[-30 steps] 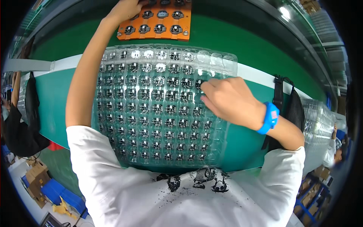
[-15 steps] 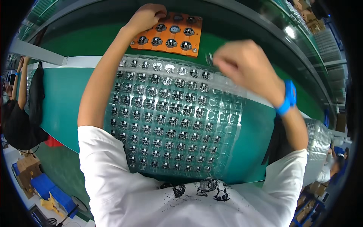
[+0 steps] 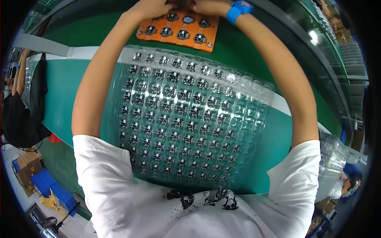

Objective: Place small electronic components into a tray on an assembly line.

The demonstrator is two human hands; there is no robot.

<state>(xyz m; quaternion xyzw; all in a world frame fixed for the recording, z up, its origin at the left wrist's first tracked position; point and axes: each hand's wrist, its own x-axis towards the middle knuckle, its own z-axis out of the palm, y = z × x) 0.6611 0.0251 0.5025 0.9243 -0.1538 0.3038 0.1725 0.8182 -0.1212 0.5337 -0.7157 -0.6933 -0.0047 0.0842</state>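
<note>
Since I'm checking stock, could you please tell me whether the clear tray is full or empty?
Partly full: the clear tray holds small components in most pockets; several along its right are empty.

Bright light whitens the sleeves and glints across the clear plastic tray; a white glare spot shows upper right. Fisheye distortion curves the outer edges into black.

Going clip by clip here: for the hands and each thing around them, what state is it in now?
Left hand: over the fixture's far left; grip unclear.
Right hand: over its far right; grip unclear.
Orange fixture plate: four front recesses occupied; far part hidden.
Clear blister tray: partly filled, right-hand pockets empty.
Small electronic modules: seated in tray pockets.
Blue wristband: worn on the right wrist.
</note>
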